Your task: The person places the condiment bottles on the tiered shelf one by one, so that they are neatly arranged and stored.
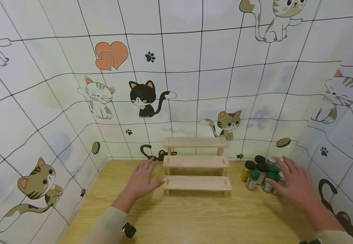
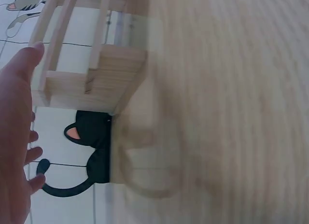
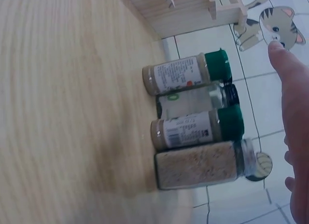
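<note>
1. A person's left hand (image 1: 143, 179), fingers extended and thumb pointing out, holds nothing at the left end of a three-tiered wooden rack (image 1: 197, 162); whether the thumb tip touches the wood cannot be told.
2. The right hand (image 1: 296, 181), fingers spread and slightly bent, grips nothing at a cluster of spice jars (image 1: 262, 168), partly hiding them in the head view.
3. The rack stands toward the back of a wood-grain counter (image 1: 194, 217), its pale shelves climbing in steps toward the wall.
4. Right of the rack and apart from it, the jars stand upright and close together, a black-capped yellow jar (image 1: 247, 173) nearest the rack and a green-capped shaker (image 1: 251, 181) at the front.
5. Seen from the right wrist, a glass jar of pale, flecked contents (image 3: 197, 166) ends a row of four, beside a green-capped shaker with a barcode.
6. Cartoon cats, paw prints and hearts decorate the grid-lined wall covering (image 1: 182, 84); beige sleeves (image 1: 107, 225) reach the wrists.
</note>
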Demonstrator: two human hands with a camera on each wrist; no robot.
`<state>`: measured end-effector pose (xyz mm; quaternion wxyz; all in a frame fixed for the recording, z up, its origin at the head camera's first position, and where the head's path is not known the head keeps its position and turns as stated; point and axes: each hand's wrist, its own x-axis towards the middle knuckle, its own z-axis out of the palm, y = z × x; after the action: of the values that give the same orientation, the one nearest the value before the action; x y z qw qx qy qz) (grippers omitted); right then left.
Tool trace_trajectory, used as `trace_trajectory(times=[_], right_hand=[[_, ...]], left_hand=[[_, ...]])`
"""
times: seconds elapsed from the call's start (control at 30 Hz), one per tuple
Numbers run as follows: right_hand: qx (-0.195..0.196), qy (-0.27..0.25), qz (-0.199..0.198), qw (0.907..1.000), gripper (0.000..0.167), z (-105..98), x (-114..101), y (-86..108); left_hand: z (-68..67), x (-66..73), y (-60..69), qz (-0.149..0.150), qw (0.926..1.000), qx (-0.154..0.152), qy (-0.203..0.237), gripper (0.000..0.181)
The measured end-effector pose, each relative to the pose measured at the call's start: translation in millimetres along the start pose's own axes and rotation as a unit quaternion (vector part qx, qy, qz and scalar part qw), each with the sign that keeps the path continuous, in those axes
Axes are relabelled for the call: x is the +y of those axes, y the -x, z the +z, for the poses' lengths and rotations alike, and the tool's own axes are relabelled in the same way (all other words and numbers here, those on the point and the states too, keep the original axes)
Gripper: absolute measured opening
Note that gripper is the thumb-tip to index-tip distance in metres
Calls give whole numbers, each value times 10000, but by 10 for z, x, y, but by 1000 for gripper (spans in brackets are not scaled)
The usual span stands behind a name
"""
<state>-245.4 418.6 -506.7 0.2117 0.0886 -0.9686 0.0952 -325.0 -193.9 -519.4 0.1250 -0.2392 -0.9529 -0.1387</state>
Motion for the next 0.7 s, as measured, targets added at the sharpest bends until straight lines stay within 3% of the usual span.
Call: trace_trajectory(times=[0.47,0.7], right_hand=[[557,-860,876,9909,97,179,150,287],[661,-1386,1449,9775,90,299,151,372]], left_hand=[[394,-25,-5,254,9970,-96,726,94],[509,1,-33,236,9936,-124,1102,92]])
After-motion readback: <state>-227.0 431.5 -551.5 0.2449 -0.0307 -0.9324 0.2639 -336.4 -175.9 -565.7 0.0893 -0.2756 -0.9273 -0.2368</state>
